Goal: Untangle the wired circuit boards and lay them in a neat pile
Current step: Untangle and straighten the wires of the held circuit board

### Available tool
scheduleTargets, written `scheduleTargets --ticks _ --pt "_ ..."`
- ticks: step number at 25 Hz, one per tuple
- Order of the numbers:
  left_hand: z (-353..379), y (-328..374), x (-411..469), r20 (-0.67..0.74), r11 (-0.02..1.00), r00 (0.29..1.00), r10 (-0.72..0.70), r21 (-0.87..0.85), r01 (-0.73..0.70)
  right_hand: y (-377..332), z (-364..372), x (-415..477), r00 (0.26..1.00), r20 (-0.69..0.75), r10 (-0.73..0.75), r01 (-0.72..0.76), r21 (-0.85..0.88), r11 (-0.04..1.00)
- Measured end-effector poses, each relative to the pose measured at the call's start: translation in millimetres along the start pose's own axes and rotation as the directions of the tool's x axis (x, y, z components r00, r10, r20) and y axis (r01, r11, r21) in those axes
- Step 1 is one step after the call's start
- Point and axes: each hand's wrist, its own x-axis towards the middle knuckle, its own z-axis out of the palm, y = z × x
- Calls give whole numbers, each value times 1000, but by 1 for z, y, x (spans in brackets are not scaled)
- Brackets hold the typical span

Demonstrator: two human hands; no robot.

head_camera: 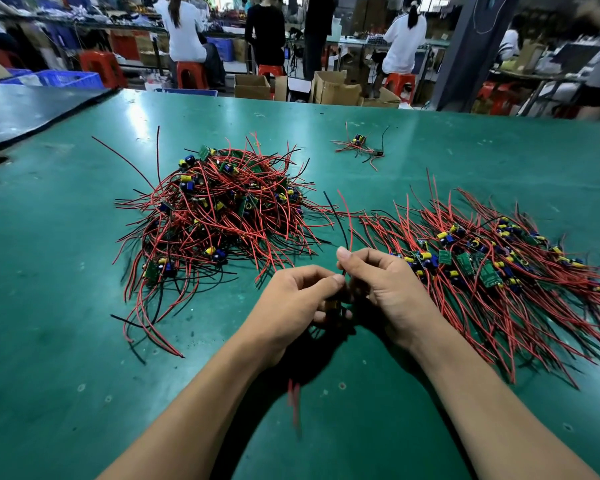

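A tangled heap of small circuit boards (215, 209) with red and black wires lies on the green table at centre left. At the right, a spread-out row of boards (489, 261) lies with their wires fanned the same way. My left hand (298, 299) and my right hand (385, 282) meet in front of me, both closed on one wired circuit board (335, 306), mostly hidden between the fingers. Its red and black wires (345, 220) stick up past my right thumb, and other red wires hang blurred below my left wrist.
A small separate clump of boards and wires (359, 145) lies farther back. A dark mat (32, 109) covers the table's far left. Beyond the table edge stand cardboard boxes (333, 88), red stools, blue crates and several seated or standing people.
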Motion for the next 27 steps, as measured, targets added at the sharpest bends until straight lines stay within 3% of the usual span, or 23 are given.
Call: scheduleTargets --ticks 8,13,15,21,27 --pt "0 3 -5 30 997 999 -15 72 13 -1 4 -7 997 64 37 -35 -37 999" --pt "-1 5 -7 42 999 999 -34 14 33 -1 4 -8 954 264 140 -114 -113 987" --pt "-3 6 -7 48 999 998 -49 -19 49 0 1 -8 954 271 126 -100 -108 989" --pt "-5 9 -8 114 995 989 -98 4 98 1 -9 3 998 55 -23 32 -171 985" --pt "0 9 -9 128 991 987 -94 109 80 3 -9 10 984 -147 -97 73 -167 983"
